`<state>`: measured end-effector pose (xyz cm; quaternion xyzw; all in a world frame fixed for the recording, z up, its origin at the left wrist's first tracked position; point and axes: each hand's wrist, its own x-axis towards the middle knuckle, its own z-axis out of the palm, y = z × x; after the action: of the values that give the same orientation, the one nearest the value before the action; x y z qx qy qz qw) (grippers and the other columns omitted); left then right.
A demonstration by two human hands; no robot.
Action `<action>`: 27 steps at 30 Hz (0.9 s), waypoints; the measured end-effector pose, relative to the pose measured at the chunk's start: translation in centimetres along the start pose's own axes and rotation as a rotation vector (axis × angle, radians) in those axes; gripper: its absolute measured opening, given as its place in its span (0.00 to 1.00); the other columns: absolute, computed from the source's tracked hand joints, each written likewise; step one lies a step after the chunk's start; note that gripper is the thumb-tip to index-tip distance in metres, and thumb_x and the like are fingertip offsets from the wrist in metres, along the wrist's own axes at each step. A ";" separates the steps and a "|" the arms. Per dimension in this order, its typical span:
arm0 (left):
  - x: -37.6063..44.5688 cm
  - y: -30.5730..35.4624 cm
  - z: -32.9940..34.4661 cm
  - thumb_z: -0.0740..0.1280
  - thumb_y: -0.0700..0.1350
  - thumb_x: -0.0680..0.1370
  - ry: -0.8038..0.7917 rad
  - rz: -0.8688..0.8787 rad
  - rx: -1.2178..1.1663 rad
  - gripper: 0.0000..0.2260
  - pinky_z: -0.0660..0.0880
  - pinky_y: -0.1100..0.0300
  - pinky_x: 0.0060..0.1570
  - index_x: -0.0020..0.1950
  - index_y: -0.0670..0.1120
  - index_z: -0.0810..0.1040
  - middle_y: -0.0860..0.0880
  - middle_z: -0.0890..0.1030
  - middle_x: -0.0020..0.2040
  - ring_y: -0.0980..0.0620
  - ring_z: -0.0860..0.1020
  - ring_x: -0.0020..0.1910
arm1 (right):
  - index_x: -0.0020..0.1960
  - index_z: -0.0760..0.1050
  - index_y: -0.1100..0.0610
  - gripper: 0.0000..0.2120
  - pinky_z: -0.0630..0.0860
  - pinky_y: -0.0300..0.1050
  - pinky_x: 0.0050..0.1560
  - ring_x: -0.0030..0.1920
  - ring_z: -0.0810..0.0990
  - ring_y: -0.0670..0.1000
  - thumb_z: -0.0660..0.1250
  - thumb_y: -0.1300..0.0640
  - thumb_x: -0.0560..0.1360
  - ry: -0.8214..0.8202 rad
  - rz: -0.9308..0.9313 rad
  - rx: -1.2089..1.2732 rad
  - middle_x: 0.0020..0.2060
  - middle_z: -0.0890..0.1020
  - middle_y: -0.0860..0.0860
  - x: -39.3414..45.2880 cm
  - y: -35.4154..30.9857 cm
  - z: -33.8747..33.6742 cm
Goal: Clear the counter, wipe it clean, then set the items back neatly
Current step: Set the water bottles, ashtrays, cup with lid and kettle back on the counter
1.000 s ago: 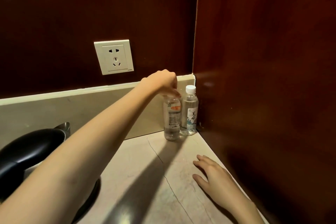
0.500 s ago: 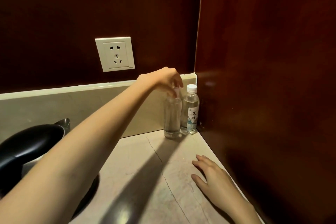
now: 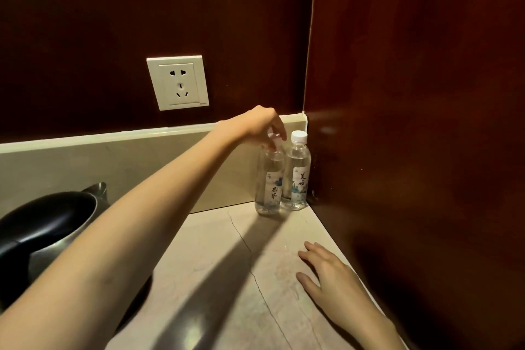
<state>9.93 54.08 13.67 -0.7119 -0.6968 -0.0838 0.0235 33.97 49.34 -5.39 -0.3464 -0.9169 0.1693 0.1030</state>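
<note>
kettle cut off at left edge; left bottle's cap partly hidden

pale stone counter with a thin crack along it, two clear bottles upright and touching in the far right corner, left bottle, right bottle, black-lidded steel kettle at the left edge, right hand flat on the near right

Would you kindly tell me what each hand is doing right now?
Left hand: fingers pinch the cap of the left water bottle.
Right hand: open, flat on the counter.
</note>
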 end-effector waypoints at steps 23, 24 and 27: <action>-11.7 0.9 -0.1 0.75 0.45 0.71 0.058 -0.188 -0.173 0.29 0.73 0.57 0.56 0.70 0.45 0.70 0.45 0.78 0.62 0.48 0.77 0.58 | 0.62 0.75 0.47 0.15 0.74 0.40 0.56 0.57 0.77 0.41 0.65 0.46 0.76 -0.084 0.015 -0.081 0.59 0.77 0.42 0.8 -3.2 -2.9; -13.0 1.3 0.3 0.75 0.45 0.72 0.037 -0.183 -0.157 0.26 0.73 0.59 0.55 0.68 0.45 0.72 0.46 0.79 0.61 0.49 0.77 0.57 | 0.61 0.75 0.47 0.15 0.74 0.40 0.56 0.56 0.77 0.40 0.66 0.47 0.76 -0.087 0.007 -0.074 0.58 0.78 0.42 0.8 -3.8 -2.9; -16.9 2.3 2.3 0.74 0.45 0.72 -0.038 -0.167 -0.134 0.21 0.71 0.63 0.49 0.64 0.45 0.77 0.48 0.80 0.58 0.50 0.79 0.54 | 0.61 0.75 0.46 0.15 0.76 0.42 0.55 0.53 0.78 0.40 0.67 0.47 0.75 -0.125 -0.021 -0.054 0.57 0.79 0.42 0.5 -5.9 -2.5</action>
<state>12.14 37.65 9.07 -0.6527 -0.7470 -0.1181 -0.0444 30.83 46.09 -0.76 -0.3283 -0.9293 0.1647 0.0377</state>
